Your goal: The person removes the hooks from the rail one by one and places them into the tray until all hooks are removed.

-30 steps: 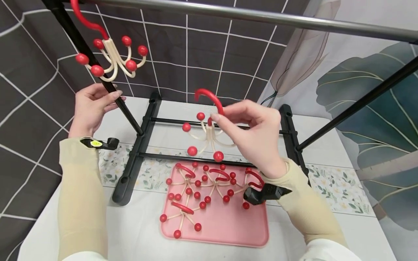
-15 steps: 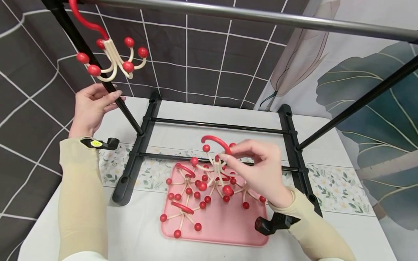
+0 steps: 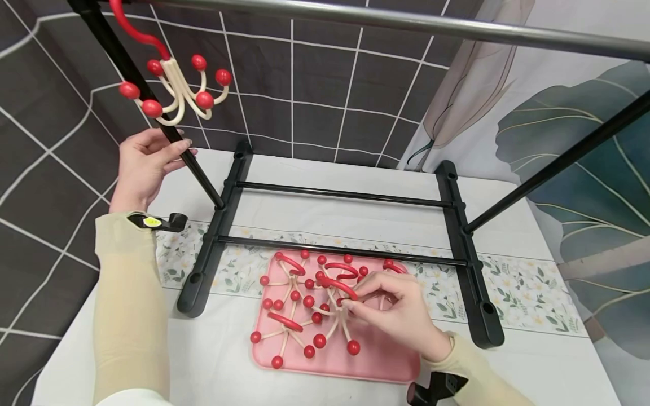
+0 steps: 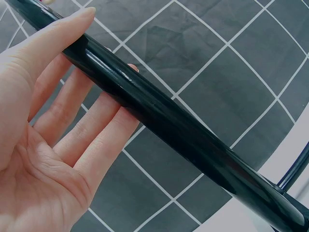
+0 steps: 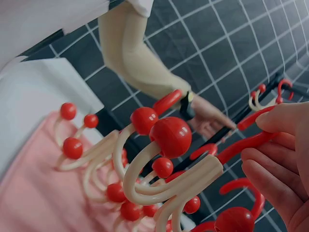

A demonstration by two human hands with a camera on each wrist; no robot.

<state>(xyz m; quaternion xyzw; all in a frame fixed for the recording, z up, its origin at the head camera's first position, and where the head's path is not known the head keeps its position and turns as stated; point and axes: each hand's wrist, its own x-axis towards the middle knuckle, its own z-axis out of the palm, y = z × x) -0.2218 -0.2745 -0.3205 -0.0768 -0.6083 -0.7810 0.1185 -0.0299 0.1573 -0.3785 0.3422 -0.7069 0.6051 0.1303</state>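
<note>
My right hand pinches the red stem of a multi-arm hook hanger, with cream prongs ending in red balls. The hanger is low over the pink tray, overlapping others there. In the right wrist view, its cream stem tilts away from my thumb and fingers. My left hand holds the left black upright pole of a rack. In the left wrist view, the thumb crosses the front of the pole and the fingers reach behind it. Several similar hangers lie in the tray, partly hidden by my right hand.
One hanger hangs by its red hook at the upper left. A metal bar runs across the top. The rack's black feet and lower crossbars stand on the white table. A tiled-pattern cloth covers the back.
My right hand has brought the hanger down and toward me, from above the rack's lower crossbars to over the tray. My left hand keeps its hold on the pole.
</note>
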